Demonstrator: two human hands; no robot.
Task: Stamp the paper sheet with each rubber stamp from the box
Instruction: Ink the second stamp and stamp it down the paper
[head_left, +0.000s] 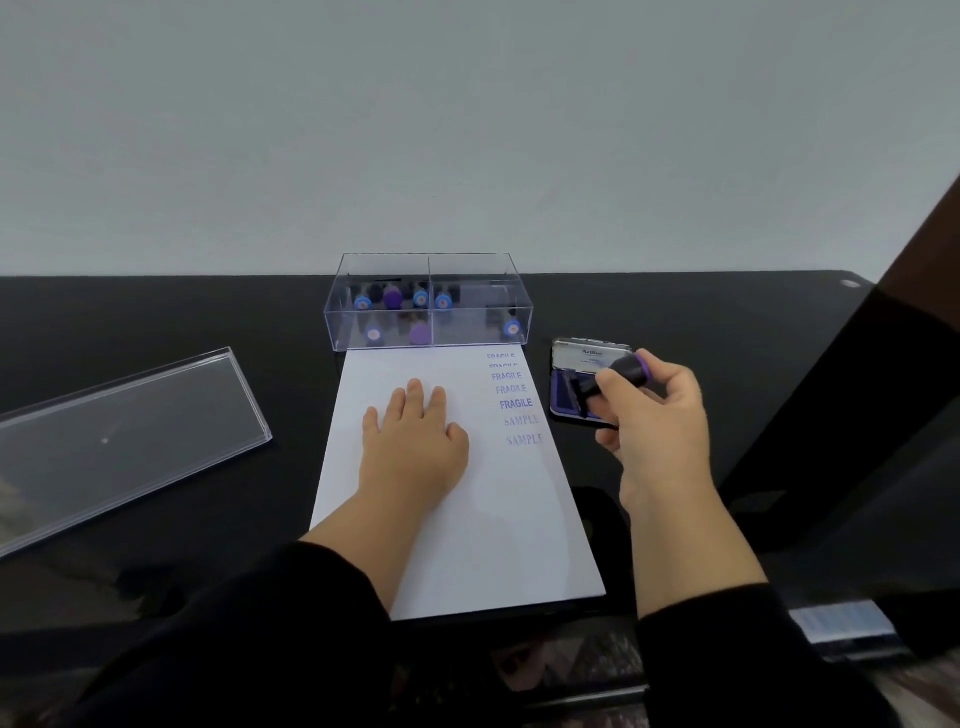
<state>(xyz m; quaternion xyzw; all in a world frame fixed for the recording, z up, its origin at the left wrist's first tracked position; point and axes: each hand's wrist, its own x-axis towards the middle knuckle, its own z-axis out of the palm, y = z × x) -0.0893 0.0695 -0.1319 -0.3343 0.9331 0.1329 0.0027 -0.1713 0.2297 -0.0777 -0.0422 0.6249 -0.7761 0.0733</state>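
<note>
A white paper sheet (483, 519) lies on the black table, with several blue FRAGILE and SAMPLE prints down its right side. My left hand (413, 441) rests flat on the sheet, fingers straight. My right hand (657, 421) grips a black rubber stamp with a purple cap (626, 371), tilted, its rubber end on or just above the open ink pad (571, 389) to the right of the sheet. Behind the sheet stands the clear plastic box (467, 270), which holds several stamps with blue and purple caps (392, 299).
The box's clear lid (124, 436) lies on the table at the left. The table's far edge meets a plain wall. A dark upright object (893, 364) rises at the right edge of view.
</note>
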